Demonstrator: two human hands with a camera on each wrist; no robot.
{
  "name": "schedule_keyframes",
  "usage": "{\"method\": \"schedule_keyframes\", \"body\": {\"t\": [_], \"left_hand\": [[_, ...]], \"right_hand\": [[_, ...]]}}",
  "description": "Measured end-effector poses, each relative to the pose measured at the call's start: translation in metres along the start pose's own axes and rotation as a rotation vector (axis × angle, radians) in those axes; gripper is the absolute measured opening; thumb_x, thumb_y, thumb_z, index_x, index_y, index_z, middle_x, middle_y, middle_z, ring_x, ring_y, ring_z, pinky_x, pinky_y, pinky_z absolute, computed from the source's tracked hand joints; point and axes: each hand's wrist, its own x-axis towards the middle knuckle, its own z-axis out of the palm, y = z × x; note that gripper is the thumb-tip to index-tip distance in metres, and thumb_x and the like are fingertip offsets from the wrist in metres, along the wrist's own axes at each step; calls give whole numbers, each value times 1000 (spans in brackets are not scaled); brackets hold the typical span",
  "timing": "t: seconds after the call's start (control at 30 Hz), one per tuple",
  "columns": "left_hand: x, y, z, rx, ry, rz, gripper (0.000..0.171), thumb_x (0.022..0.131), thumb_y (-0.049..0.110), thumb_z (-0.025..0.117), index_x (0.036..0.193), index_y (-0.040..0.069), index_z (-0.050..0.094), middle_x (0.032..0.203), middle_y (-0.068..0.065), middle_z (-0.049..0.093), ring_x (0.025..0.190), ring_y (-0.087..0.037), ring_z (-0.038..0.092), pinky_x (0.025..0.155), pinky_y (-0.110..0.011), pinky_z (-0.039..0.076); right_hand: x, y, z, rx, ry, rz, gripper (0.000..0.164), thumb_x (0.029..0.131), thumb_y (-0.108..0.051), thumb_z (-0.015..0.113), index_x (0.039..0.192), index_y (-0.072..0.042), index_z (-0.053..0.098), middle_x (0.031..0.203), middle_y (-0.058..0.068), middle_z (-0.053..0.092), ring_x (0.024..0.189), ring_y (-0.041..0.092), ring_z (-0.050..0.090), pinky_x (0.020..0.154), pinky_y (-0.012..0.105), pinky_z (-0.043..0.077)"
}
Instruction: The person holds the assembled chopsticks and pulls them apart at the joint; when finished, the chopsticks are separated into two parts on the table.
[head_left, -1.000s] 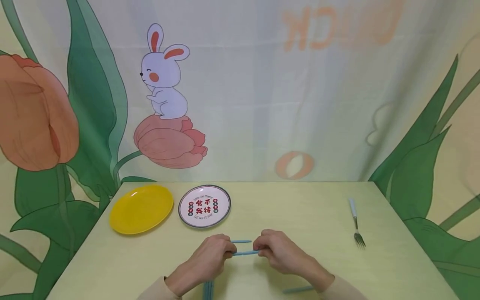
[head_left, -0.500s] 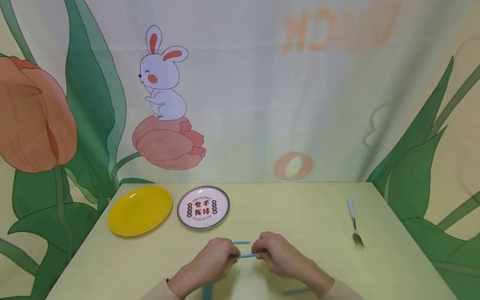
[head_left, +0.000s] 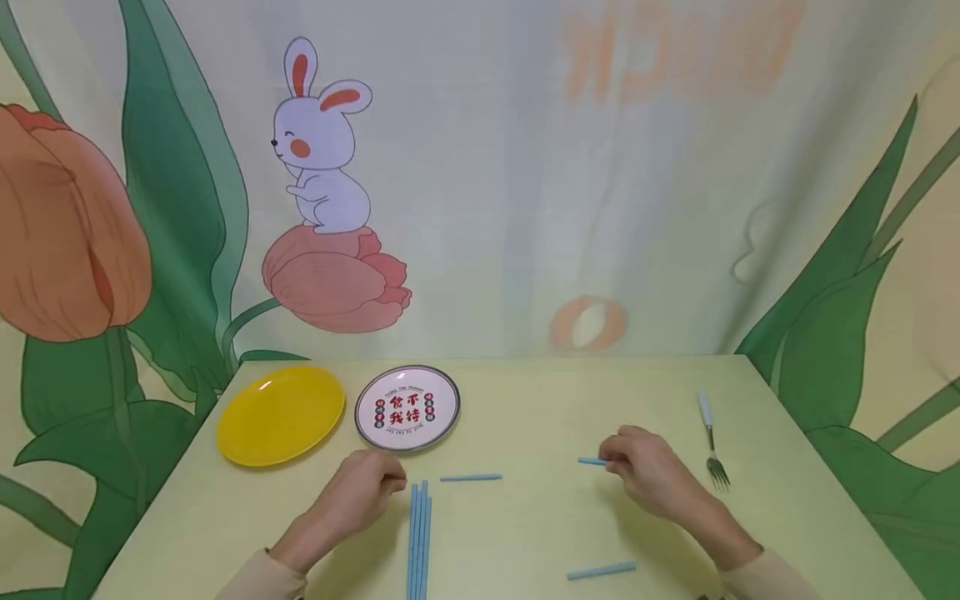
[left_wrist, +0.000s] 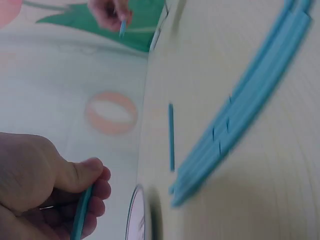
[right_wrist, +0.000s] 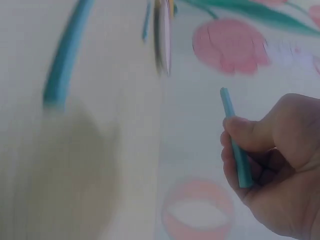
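Observation:
My left hand (head_left: 352,493) is above the table, left of the far end of the bundled sticks, its fingers curled. In the left wrist view it grips a thin blue stick (left_wrist: 81,215) between thumb and fingers. On the right, my right hand (head_left: 648,467) pinches another short blue stick (right_wrist: 235,140), which pokes out leftward past the fingertips in the head view. Several long blue sticks (head_left: 418,542) lie side by side, with joint lines visible along them in the left wrist view. A short blue stick (head_left: 471,477) lies in the middle, and another short piece (head_left: 602,571) near the front.
At the back left are a yellow plate (head_left: 281,417) and, beside it, a white plate (head_left: 442,408) with red lettering. A fork (head_left: 712,442) with a pale handle lies to the right. A printed curtain (head_left: 495,208) hangs behind the table.
Both hands were together at the centre on one blue stick. They have since moved apart, left and right, each now with a piece, uncovering the bundle and the middle stick.

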Motion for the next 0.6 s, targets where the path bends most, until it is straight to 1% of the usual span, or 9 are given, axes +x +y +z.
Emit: {"method": "schedule_keyframes", "body": {"t": [0.07, 0.1, 0.13, 0.17, 0.3, 0.47, 0.6], "left_hand": [[5, 4, 2, -73, -20, 48, 3, 83, 5, 74, 82, 7, 76, 74, 5, 66, 68, -5, 54, 63, -22, 50], [7, 7, 5, -96, -17, 85, 4, 83, 5, 74, 82, 7, 77, 74, 5, 65, 68, -4, 55, 63, -22, 50], [7, 7, 6, -112, -20, 108, 4, 83, 5, 74, 82, 7, 77, 74, 5, 65, 68, -3, 55, 63, -21, 50], [7, 8, 7, -118, -23, 114, 4, 83, 4, 74, 82, 7, 77, 74, 6, 65, 67, -2, 55, 62, -21, 50], [7, 12, 9, -123, -24, 80, 3, 82, 6, 75, 83, 8, 78, 75, 7, 66, 68, -1, 55, 63, -20, 50], [9, 15, 8, -142, -61, 47, 5, 81, 9, 77, 86, 8, 78, 75, 7, 65, 69, -3, 54, 62, -18, 49], [10, 14, 6, -155, -79, 11, 6, 81, 9, 77, 87, 8, 77, 75, 8, 65, 67, -2, 54, 61, -17, 49]], "right_hand": [[0, 0, -1, 61, -57, -58, 16, 81, 4, 71, 83, -11, 70, 75, -7, 55, 69, 3, 47, 60, 19, 48], [-1, -1, 0, 95, -88, -89, 14, 82, 3, 70, 84, -11, 70, 76, -7, 56, 70, 2, 48, 61, 19, 49], [0, -2, 2, 119, -107, -104, 15, 83, 3, 70, 85, -12, 70, 77, -7, 57, 70, 1, 48, 62, 18, 49], [0, -4, 3, 136, -114, -99, 16, 82, 3, 70, 84, -12, 70, 77, -8, 57, 70, 1, 48, 62, 18, 49], [-2, -7, 4, 149, -98, -67, 21, 80, 6, 72, 81, -15, 69, 75, -11, 54, 69, -1, 47, 60, 18, 48], [-1, -10, 4, 162, -117, -91, 19, 82, 3, 71, 84, -16, 69, 77, -11, 55, 73, 0, 51, 62, 18, 50], [1, -11, 5, 163, -110, -102, 20, 81, 3, 72, 84, -17, 69, 77, -12, 56, 73, -1, 52, 63, 18, 50]]}}
